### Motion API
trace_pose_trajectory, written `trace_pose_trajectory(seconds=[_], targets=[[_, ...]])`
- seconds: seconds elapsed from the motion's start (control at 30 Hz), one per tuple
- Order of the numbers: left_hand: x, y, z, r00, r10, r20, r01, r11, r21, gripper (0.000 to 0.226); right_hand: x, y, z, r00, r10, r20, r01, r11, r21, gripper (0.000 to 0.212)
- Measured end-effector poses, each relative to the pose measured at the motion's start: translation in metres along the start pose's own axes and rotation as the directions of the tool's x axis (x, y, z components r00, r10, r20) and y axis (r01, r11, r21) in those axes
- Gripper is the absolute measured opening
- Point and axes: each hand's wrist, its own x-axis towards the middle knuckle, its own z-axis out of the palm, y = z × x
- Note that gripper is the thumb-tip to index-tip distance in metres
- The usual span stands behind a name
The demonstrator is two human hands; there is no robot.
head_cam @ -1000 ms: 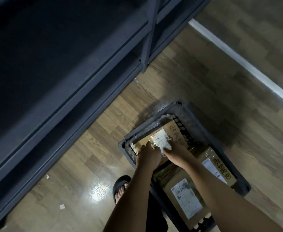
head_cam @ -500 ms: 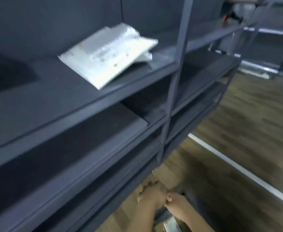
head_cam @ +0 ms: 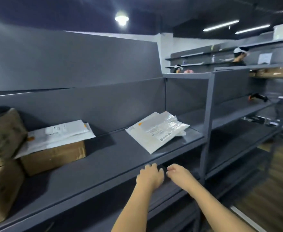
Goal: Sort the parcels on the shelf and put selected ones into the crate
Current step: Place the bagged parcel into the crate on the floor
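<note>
Risen to matte grey shelf point(head_cam: 104, 161), left hand point(head_cam: 150, 177), right hand point(head_cam: 179, 174), glossy white mailers point(head_cam: 157, 131)

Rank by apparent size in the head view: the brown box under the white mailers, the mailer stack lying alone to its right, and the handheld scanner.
1-2. brown box and mailer stack: look alike, so unranked.
3. handheld scanner: smallest, but farther away, so unsure.

The left hand point(head_cam: 150, 177) and right hand point(head_cam: 179, 174) hang side by side at the near edge of the shelf point(head_cam: 104, 164), fingers loosely curled, holding nothing. Beyond, white mailers point(head_cam: 157, 131) lie right; other mailers point(head_cam: 57, 134) rest on a cardboard box point(head_cam: 53, 156) left
</note>
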Motion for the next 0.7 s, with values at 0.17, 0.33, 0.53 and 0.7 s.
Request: trace_pose_trajectory(seconds=[0.17, 0.33, 0.53, 0.7], targets=[[0.014, -0.014, -0.022, 0.999, -0.005, -0.031, 0.005, 1.000, 0.001, 0.049, 0.018, -0.030, 0.008, 0.998, -0.066, 0.005, 0.066, 0.996, 0.056, 0.027], [0.044, -0.025, -0.047, 0.997, 0.021, -0.068, -0.020, 1.000, 0.005, 0.047, 0.055, -0.058, 0.013, 0.994, -0.105, -0.015, 0.105, 0.994, 0.012, 0.032], [0.094, -0.050, -0.093, 0.995, 0.034, -0.098, -0.027, 0.997, 0.073, 0.048, 0.106, -0.099, 0.023, 0.989, -0.136, -0.064, 0.133, 0.990, -0.044, 0.042], [0.132, -0.075, -0.109, 0.996, 0.038, -0.077, -0.033, 0.997, 0.066, 0.048, 0.144, -0.114, 0.037, 0.978, -0.157, -0.139, 0.140, 0.982, -0.125, 0.048]])
